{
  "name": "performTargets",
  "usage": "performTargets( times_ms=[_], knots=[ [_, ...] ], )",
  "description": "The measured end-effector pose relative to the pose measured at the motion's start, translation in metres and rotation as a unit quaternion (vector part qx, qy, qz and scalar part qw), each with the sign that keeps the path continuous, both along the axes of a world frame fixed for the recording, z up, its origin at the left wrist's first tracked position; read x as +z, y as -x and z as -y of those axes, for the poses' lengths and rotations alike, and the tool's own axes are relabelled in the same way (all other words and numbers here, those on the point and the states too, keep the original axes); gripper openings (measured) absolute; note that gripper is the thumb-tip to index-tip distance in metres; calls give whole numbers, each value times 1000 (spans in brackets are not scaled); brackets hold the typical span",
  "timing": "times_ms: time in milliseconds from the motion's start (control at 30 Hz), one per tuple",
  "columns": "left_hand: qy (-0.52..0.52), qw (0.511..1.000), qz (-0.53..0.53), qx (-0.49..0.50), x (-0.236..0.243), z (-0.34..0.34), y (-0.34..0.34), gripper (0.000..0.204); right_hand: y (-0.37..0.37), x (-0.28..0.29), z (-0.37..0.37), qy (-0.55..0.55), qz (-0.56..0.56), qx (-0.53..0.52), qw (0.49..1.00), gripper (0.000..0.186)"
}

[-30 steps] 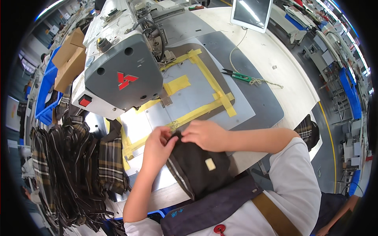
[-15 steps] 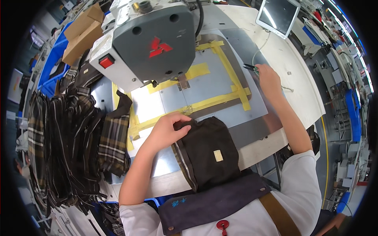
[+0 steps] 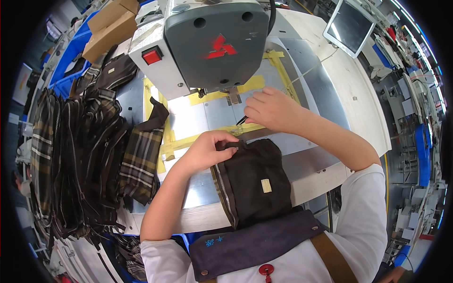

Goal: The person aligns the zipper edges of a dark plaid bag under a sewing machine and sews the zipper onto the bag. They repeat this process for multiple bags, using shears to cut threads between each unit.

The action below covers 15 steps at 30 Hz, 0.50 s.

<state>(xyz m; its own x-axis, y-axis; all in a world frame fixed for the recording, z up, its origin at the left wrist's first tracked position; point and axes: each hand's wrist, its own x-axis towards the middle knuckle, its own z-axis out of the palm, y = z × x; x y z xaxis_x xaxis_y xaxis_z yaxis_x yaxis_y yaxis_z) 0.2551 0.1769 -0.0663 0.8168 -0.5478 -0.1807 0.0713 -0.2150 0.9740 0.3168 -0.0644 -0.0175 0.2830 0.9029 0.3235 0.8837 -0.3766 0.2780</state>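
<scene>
1. The left hand (image 3: 207, 151) is curled, its fingers pinching the upper edge of the dark fabric pouch (image 3: 255, 181).
2. The right hand (image 3: 269, 111) is closed around a small dark tool (image 3: 241, 120), whose tip points down toward the pouch edge; the kind of tool cannot be told.
3. The dark fabric pouch lies on the metal work plate (image 3: 207, 188) at the near edge of the table, directly in front of the person. A zipper runs along its left side and a small pale label sits on its face.
4. The grey sewing machine head (image 3: 212, 42) stands just beyond both hands, with a red switch on its left face.
5. Yellow tape strips (image 3: 188, 141) frame the plate under the machine.
6. A stack of plaid and dark pouches (image 3: 85, 155) lies to the left, well apart from the hands.
</scene>
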Motion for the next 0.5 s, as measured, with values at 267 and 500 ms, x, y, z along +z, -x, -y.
performTargets(
  times_ms=[267, 500],
  knots=[
    [57, 997, -23, -38, -1, -2, -2, 18, 4, -26, -7, 3, -123, -67, 990, 26],
    [47, 999, -9, -19, 5, -2, 0, 17, 19, -29, 36, -98, -189, -259, 942, 23]
  ],
)
